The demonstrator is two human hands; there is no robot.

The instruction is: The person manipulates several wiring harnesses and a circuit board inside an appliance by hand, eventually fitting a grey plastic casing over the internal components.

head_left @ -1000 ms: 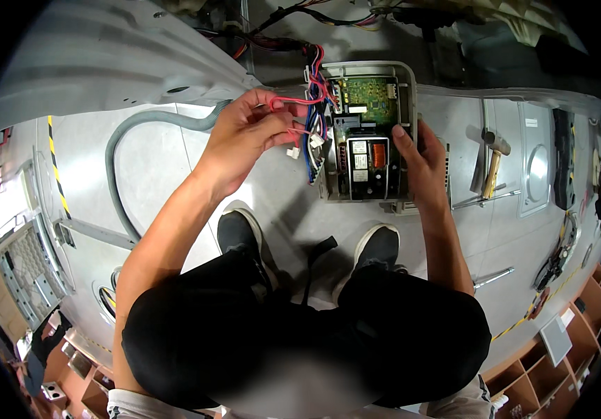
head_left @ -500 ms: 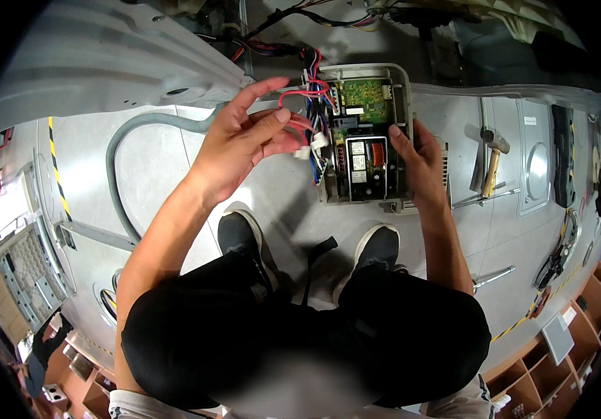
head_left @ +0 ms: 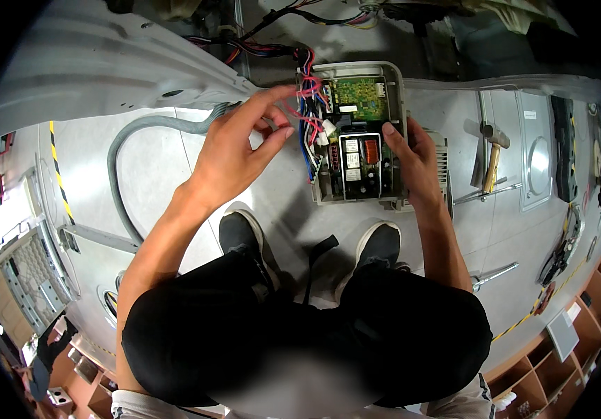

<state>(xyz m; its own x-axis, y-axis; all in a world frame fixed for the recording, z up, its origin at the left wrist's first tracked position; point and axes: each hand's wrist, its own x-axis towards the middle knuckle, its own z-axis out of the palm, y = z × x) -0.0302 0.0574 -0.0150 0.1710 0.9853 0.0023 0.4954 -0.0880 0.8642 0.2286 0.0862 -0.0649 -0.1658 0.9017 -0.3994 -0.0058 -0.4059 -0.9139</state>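
My right hand [head_left: 416,157] grips the right rim of a grey plastic control board housing [head_left: 400,91], thumb on top and fingers behind its edge. Inside lie a green circuit board [head_left: 356,98] and a black module [head_left: 360,167] with an orange-red coil. Along the housing's left side runs a bundle of coloured wires [head_left: 305,136], red ones among them, with white connectors [head_left: 326,133]. My left hand [head_left: 234,143] is beside the bundle, thumb and fingers apart. Its index fingertip reaches the red wires; whether it touches them I cannot tell.
A bent grey metal panel [head_left: 133,63] and a wiring harness [head_left: 265,47] lie beyond my hands. On the floor are a grey hose [head_left: 113,160] at left and a hammer [head_left: 493,160] and a ratchet wrench [head_left: 494,275] at right. My shoes [head_left: 241,234] stand close below the housing.
My left hand has drawn back from the red wires and white connectors, its fingers spreading. Those connectors now rest against the housing. My right hand keeps its hold, the housing shifting slightly left.
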